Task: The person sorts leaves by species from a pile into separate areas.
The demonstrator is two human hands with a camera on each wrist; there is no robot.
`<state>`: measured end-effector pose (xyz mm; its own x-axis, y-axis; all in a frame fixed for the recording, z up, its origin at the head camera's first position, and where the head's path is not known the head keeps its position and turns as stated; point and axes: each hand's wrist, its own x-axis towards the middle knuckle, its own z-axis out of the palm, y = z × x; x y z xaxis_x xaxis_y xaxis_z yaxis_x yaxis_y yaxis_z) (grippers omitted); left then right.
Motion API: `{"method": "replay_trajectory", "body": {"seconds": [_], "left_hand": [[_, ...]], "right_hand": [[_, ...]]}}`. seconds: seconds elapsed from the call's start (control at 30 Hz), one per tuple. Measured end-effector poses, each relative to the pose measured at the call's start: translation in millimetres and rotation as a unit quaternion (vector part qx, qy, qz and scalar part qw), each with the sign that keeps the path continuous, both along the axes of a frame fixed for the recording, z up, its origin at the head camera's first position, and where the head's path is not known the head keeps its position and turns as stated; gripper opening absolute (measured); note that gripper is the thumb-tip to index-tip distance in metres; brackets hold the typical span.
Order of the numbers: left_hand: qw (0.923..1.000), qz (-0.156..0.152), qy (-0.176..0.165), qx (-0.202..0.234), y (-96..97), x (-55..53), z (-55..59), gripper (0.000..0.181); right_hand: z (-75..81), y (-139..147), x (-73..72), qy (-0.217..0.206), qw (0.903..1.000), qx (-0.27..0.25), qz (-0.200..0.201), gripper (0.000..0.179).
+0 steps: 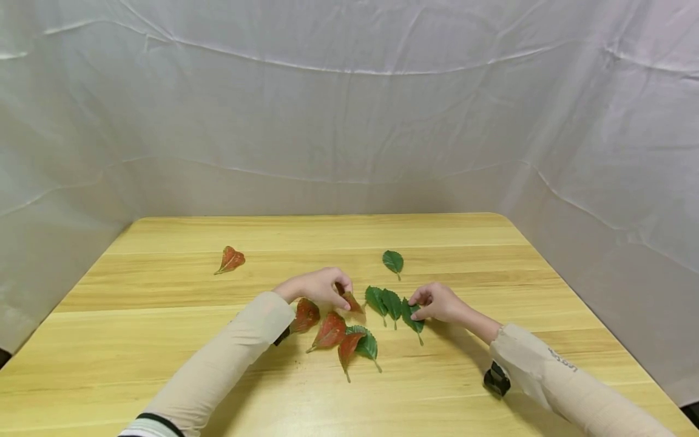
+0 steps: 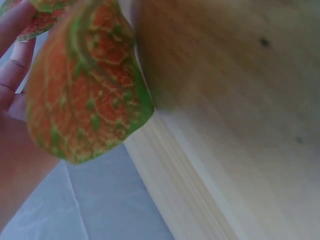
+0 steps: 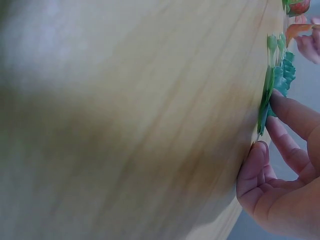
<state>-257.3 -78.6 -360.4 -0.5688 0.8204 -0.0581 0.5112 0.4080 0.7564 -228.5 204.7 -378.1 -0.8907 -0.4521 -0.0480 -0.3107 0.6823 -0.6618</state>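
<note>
My left hand (image 1: 323,287) pinches a red leaf (image 1: 354,302) between thumb and fingers, low over the middle of the table. Under that wrist lies another red leaf (image 1: 307,314), which looms large with green edges in the left wrist view. Two more red leaves lie in front, one of them overlapping a green leaf (image 1: 368,345). My right hand (image 1: 441,303) holds a green leaf (image 1: 413,320) by its sides, thumb and fingertips curled at its edges, close on the wood in the right wrist view. Left of it, two green leaves (image 1: 391,303) lie side by side, stems toward me.
On the wooden table (image 1: 136,340), a lone red leaf (image 1: 232,259) lies at the back left. A single green leaf (image 1: 393,261) lies behind the green row. Pale cloth (image 1: 338,121) hangs behind the table and along its sides.
</note>
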Motion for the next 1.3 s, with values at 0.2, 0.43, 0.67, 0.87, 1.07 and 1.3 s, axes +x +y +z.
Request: {"method": "replay_trajectory", "body": {"seconds": [0.2,0.43,0.67,0.87,1.07,1.3], "left_hand": [[0.9985,0.002,-0.017,0.052,-8.3,-4.2,-0.7,0.030],[0.9895,0.052,-0.075,0.112,-15.4,-4.6,1.8,0.016],[0.9702,0.123,-0.121,0.170,-19.1,-3.6,5.0,0.030],[0.9647,0.142,-0.100,0.198,-26.7,-5.2,3.7,0.015],[0.9617,0.179,-0.084,0.190,-37.8,-4.7,6.1,0.022],[0.9586,0.206,-0.069,0.184,-53.2,-5.2,7.8,0.030]], "right_hand": [[-0.2,0.2,-0.9,-0.002,1.0000,0.000,-0.002,0.021],[-0.9,0.4,-1.6,-0.002,1.0000,-0.004,0.001,0.021],[-2.9,1.1,-2.6,-0.002,1.0000,-0.002,0.001,0.021],[-2.6,1.2,-2.5,-0.004,1.0000,0.003,-0.004,0.021],[-2.0,1.2,-2.0,-0.006,1.0000,0.003,-0.007,0.020],[-2.5,1.3,-2.7,-0.008,1.0000,0.002,-0.006,0.021]]}}
